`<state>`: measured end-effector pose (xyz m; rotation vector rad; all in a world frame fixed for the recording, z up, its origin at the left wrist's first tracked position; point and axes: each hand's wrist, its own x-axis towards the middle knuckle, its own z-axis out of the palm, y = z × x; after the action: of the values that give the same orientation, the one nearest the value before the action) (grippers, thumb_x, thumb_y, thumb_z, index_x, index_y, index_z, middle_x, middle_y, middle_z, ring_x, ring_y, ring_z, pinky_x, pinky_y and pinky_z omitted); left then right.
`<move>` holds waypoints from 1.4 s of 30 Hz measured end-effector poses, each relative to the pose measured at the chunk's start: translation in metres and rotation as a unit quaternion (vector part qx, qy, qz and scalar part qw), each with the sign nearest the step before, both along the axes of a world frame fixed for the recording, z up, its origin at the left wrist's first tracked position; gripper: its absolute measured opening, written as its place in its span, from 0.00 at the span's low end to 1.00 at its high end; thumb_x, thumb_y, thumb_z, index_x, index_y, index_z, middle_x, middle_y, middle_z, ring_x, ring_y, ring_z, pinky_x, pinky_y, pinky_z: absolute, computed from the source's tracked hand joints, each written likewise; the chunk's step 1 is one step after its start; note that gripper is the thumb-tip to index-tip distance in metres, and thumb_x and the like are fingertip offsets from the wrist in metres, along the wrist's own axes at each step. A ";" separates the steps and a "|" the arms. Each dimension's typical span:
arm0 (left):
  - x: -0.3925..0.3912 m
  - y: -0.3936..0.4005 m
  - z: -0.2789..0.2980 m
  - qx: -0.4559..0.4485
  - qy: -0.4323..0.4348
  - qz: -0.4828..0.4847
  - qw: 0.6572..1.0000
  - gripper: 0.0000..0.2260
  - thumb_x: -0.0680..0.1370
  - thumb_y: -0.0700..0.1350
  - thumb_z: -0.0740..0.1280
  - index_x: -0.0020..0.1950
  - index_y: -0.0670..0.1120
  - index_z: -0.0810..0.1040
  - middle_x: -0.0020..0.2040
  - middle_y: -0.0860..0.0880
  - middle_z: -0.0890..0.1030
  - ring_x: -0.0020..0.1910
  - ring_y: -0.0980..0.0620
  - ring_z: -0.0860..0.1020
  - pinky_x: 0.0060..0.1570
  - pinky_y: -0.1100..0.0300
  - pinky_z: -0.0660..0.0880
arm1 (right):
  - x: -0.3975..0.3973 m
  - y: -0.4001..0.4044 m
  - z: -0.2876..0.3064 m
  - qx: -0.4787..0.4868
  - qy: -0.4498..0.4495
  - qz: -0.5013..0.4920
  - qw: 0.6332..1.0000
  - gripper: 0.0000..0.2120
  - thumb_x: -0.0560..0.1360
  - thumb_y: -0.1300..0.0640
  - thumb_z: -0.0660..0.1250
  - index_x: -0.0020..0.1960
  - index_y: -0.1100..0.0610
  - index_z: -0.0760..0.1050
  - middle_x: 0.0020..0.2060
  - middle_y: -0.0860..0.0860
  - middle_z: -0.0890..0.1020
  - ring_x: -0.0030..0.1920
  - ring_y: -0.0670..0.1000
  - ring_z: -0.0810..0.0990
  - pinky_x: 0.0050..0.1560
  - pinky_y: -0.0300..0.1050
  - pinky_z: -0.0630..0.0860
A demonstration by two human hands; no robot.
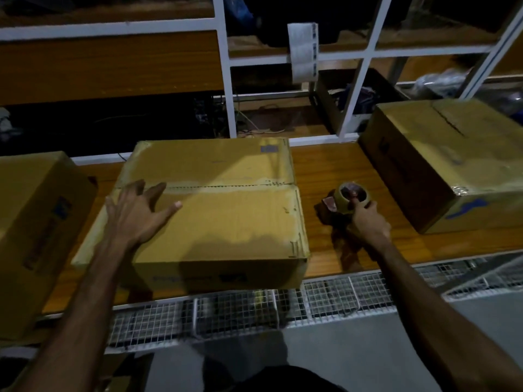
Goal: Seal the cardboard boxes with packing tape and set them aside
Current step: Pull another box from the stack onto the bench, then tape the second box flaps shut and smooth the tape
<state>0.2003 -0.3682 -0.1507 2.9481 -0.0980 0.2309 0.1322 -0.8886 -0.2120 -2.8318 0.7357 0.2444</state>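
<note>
The left hand [135,213] lies flat with fingers spread and straight on the top of the middle cardboard box [215,210], the fingertips reaching the left end of the centre seam [226,186], where the two top flaps meet; the thumb points right across the near flap. It grasps nothing. A pale strip runs along that seam, though whether it is tape cannot be told in the dim light.

The right hand [368,219] is curled around a roll of brown packing tape [352,198], the fingers wrapping its near rim and one finger seeming to hook into the core. The roll stands just to the right of the middle box, apart from it, low over or on the wooden table [325,165]; contact with the surface cannot be told. A small reddish piece juts from the roll on the side away from the fingers, towards the box.

Further right of that hand, well apart, sits a second cardboard box [441,165], closed, with glossy tape along its top and a blue mark on its near face. Left of the left hand, a third cardboard box [36,222] stands at the table's end. Below both forearms, a white wire mesh shelf [240,309] runs along the table's near edge. Beyond the fingers, a white metal rack frame [226,80] rises, with a strip of paper labels [302,52] hanging from a crossbar.
</note>
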 end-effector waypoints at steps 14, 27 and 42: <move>0.003 0.004 0.002 0.045 0.026 0.039 0.998 0.47 0.69 0.84 0.41 0.82 0.63 0.61 0.83 0.44 0.62 0.80 0.39 0.60 0.71 0.26 0.59 | 0.002 -0.007 -0.029 0.103 -0.058 0.051 0.992 0.15 0.81 0.55 0.68 0.66 0.53 0.70 0.48 0.56 0.82 0.45 0.59 0.81 0.45 0.51 0.76; -0.010 -0.013 0.001 0.051 0.031 0.047 0.997 0.47 0.69 0.84 0.38 0.82 0.64 0.60 0.83 0.44 0.60 0.81 0.40 0.58 0.71 0.26 0.58 | 0.032 0.045 0.048 0.187 -0.334 0.056 0.922 0.15 0.84 0.54 0.64 0.69 0.45 0.69 0.57 0.56 0.82 0.55 0.59 0.81 0.53 0.60 0.80; -0.050 -0.098 0.020 -0.161 -0.019 0.078 0.984 0.31 0.78 0.73 0.57 0.71 0.55 0.78 0.71 0.49 0.78 0.70 0.46 0.74 0.72 0.34 0.66 | 0.038 0.177 0.108 0.119 -0.384 0.258 0.879 0.19 0.84 0.57 0.65 0.73 0.45 0.68 0.60 0.57 0.76 0.53 0.58 0.77 0.44 0.54 0.77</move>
<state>0.1501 -0.4666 -0.1308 2.6312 0.1532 0.2938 0.1700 -0.7116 -0.1039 -2.4870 -0.2075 -0.6436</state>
